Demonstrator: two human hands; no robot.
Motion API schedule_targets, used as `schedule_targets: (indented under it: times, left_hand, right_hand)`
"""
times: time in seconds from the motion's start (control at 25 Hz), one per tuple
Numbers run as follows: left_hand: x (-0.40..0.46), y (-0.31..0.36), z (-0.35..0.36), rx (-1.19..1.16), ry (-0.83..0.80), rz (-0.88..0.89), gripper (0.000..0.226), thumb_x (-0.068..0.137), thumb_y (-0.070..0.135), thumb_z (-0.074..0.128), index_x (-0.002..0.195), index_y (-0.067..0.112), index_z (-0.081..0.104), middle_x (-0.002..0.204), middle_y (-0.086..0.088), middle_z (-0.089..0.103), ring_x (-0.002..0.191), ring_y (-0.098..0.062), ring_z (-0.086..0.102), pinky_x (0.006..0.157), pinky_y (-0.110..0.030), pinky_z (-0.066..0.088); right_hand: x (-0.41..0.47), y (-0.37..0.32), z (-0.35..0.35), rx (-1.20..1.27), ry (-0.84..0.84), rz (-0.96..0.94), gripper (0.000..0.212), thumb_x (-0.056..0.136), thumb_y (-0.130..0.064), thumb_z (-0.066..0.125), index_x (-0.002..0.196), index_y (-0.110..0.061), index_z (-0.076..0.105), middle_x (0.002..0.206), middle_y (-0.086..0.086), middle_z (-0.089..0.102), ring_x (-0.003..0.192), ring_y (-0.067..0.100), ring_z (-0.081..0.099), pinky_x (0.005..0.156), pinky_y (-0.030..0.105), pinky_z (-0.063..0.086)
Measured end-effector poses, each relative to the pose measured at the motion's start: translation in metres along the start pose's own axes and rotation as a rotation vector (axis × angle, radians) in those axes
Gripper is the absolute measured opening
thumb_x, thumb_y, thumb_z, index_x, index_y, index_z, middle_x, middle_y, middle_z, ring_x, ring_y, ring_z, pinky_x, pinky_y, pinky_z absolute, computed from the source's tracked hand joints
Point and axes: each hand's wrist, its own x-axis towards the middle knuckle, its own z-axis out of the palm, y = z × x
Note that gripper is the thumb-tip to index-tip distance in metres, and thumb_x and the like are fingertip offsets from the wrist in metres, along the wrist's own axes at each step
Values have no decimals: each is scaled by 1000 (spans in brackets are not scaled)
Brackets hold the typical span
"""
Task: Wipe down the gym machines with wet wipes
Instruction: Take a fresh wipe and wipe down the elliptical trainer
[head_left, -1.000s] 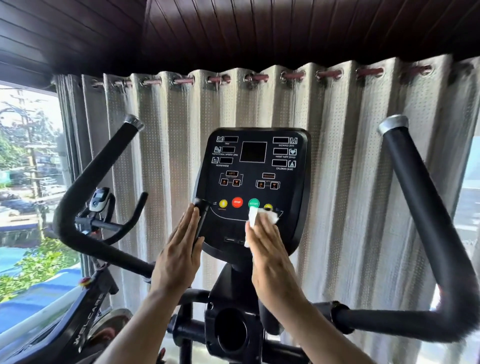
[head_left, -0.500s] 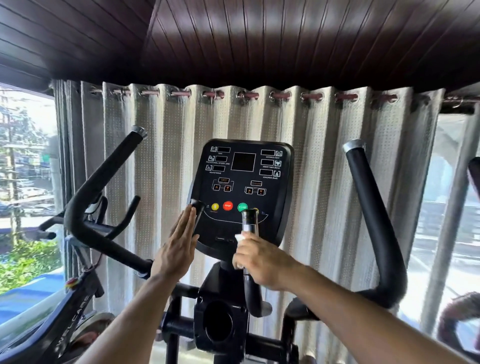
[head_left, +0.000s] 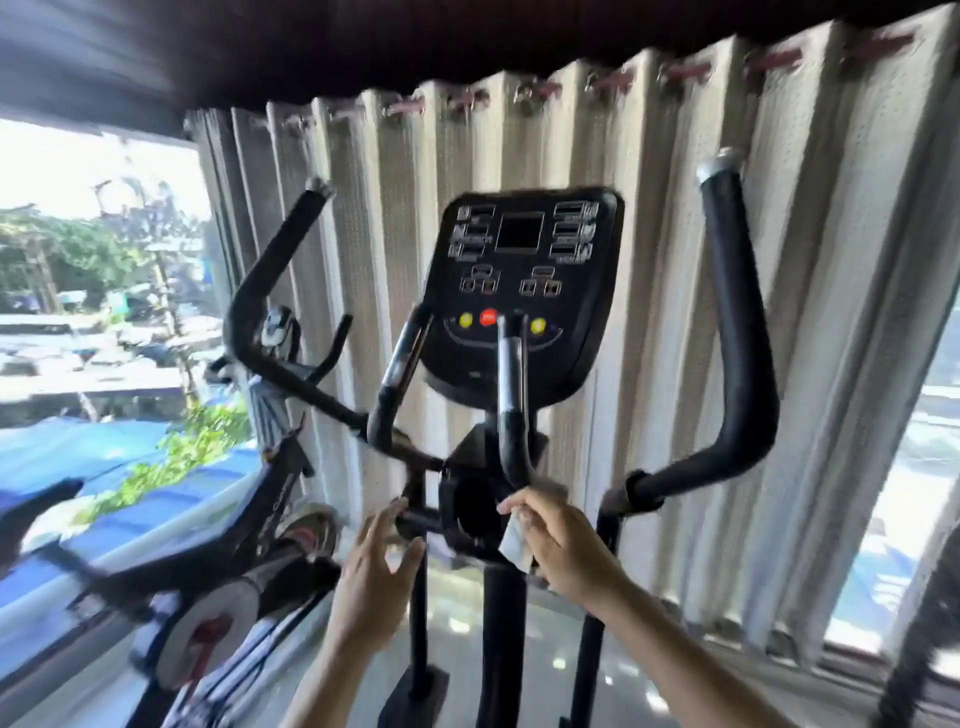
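**Hands drop from the console to the frame below**

Head view: the picture is smeared by motion, and the camera now looks lower than half a second ago, so the floor and the machine's uprights show. The elliptical machine (head_left: 488, 499) stands before the pleated curtain (head_left: 649, 260), its console (head_left: 524, 291) upright with yellow and red buttons legible only as colours. The right hand (head_left: 561, 545) has come off the inner right handlebar (head_left: 511, 410), which it was wrapped around a moment back, and now sits below that bar's base, beside the round opening in the frame hub. Its grip is a pinch on the wet wipe (head_left: 514, 540) (a pale crumpled scrap hanging under the fingers). Whether the wipe touches the frame cannot be told through the blur.

The left hand (head_left: 376, 566) has left the console's left edge, where it lay flat earlier. It is now low, fingers spread and loosely bent, holding nothing, near the short crossbar at the hub's left; contact is unclear.

A spin bike (head_left: 218, 545) stands to the left by the window.
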Motion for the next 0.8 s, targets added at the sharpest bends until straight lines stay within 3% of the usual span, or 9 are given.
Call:
schedule_targets:
  times: [0.08, 0.12, 0.16, 0.24, 0.36, 0.48, 0.6, 0.68, 0.8]
  left_hand:
    - [-71, -11, 30, -47, -80, -182, 32, 97, 25, 65, 127, 38, 63, 127, 16, 65, 114, 2, 62, 100, -31, 52]
    - [-104, -14, 43, -57, -132, -271, 30, 97, 20, 65, 117, 43, 64, 118, 17, 70, 106, 8, 65, 94, -22, 53]
    - [-138, -15, 56, -59, -179, -357, 33, 97, 15, 65, 109, 45, 62, 107, 19, 72, 97, 11, 66, 84, -14, 52]
    - [-195, -18, 70, -62, -240, -488, 37, 97, 10, 66, 106, 45, 60, 96, 20, 73, 85, 9, 68, 74, -12, 52]
    - [-285, -18, 74, -80, -218, -680, 28, 96, 15, 67, 112, 38, 65, 91, 19, 71, 71, 4, 65, 68, -15, 49]
    - [-377, -11, 59, -51, -154, -844, 26, 99, 15, 66, 110, 39, 64, 93, 16, 70, 75, 6, 65, 75, -17, 51]
    - [-461, 2, 46, -33, -123, -1001, 25, 99, 18, 67, 116, 35, 65, 99, 17, 70, 74, 5, 65, 78, -21, 54]
    - [-517, 12, 33, -5, -49, -1110, 27, 99, 18, 65, 124, 27, 66, 103, 15, 69, 76, 6, 65, 75, -14, 52]
    - [-595, 37, 12, -2, 135, -1205, 28, 100, 19, 64, 127, 27, 64, 111, 10, 70, 88, 3, 68, 79, -11, 50]
  right_hand:
    - [-50, 41, 23, 82, -80, 88, 22, 102, -27, 46, 113, -28, 66, 108, -22, 66, 104, -9, 61, 86, 13, 44]
    - [-75, 61, 32, 111, -117, 130, 25, 95, -35, 45, 111, -33, 65, 114, -20, 66, 109, -7, 60, 89, 14, 44]
    - [-102, 81, 40, 117, -150, 167, 30, 86, -42, 43, 108, -39, 63, 115, -20, 65, 109, -5, 60, 88, 12, 44]
    - [-144, 113, 55, 124, -155, 233, 32, 76, -43, 40, 99, -44, 62, 111, -18, 64, 104, -1, 61, 86, 13, 45]
    - [-198, 144, 85, 153, -310, 289, 30, 78, -24, 42, 91, -42, 63, 104, -11, 61, 99, 4, 60, 90, 26, 49]
    - [-246, 132, 126, 211, -553, 243, 33, 81, -17, 44, 100, -34, 65, 102, -10, 65, 98, 6, 62, 91, 31, 50]
    - [-283, 102, 154, 293, -733, 151, 32, 83, -19, 49, 112, -27, 62, 96, -10, 69, 91, 4, 64, 81, 24, 52]
    - [-312, 80, 168, 279, -852, 50, 26, 89, -10, 57, 109, -28, 57, 93, -9, 69, 86, 1, 64, 75, 17, 49]
    - [-355, 52, 186, 181, -1030, -46, 23, 92, -12, 66, 98, -32, 55, 83, -8, 68, 75, 7, 63, 73, 29, 51]
